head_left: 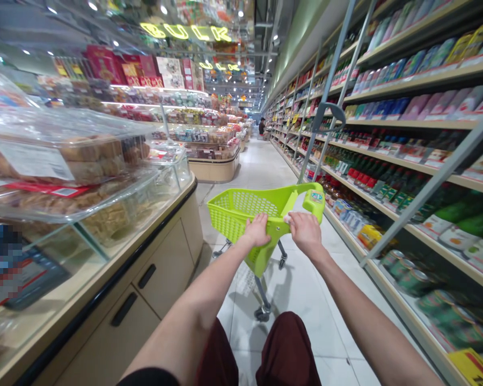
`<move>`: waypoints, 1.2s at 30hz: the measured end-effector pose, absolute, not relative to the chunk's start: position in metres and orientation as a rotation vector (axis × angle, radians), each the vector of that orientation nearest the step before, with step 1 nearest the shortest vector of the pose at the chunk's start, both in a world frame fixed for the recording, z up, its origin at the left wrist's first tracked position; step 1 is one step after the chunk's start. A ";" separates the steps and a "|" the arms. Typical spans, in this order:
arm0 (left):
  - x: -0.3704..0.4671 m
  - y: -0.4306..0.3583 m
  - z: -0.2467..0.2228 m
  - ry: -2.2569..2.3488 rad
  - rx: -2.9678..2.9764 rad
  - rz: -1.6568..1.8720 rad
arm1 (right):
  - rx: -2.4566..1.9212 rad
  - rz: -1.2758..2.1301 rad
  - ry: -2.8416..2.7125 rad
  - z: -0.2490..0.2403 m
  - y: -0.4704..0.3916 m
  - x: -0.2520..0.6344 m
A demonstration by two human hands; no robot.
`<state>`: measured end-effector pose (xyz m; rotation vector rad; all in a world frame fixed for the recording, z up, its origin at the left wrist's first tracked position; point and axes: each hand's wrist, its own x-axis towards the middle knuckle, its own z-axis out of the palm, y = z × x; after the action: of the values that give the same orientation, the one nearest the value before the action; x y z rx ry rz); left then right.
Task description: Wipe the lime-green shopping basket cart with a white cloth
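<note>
Bright supermarket aisle. Green shopping cart [261,258] straight ahead, shopper's left hand [258,229] and right hand [305,230] both gripping its near rim. Stocked shelves [426,124] climbing along right side. Beige counter [165,271] at left, clear boxes of baked goods [52,153] on top. Yellow "BULK" sign [185,32] glowing overhead. Someone far down aisle [261,126].

An upright lime-green shopping cart [261,260] is carried on grey wheeled legs [262,292]; its near rim is held by the left fingers [261,219] and right fingers [297,219], its perforated basket [245,203] angled leftward beyond them.
</note>
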<state>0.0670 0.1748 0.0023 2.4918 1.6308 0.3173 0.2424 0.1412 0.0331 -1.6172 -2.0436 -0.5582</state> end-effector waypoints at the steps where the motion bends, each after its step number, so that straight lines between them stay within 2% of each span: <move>1: 0.068 0.179 0.001 1.644 2.476 0.293 | -1.581 -0.575 -2.044 0.031 0.140 0.245; 15: 0.095 0.158 -0.014 1.541 2.578 0.371 | -1.630 -0.705 -1.756 0.014 0.130 0.276; 22: 0.069 0.162 -0.036 1.845 2.374 0.194 | -1.552 -0.698 -2.017 -0.004 0.131 0.255; 27: 0.049 0.157 -0.056 1.975 2.332 0.140 | -1.619 -0.670 -1.931 -0.004 0.132 0.271; 36: 0.038 0.142 -0.062 1.963 2.350 0.120 | -1.548 -0.631 -2.146 -0.025 0.131 0.245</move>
<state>0.0383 0.1419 -0.0615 2.3498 1.9634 0.1202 0.2449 0.1306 -0.0250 -1.5475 -2.1456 -0.6310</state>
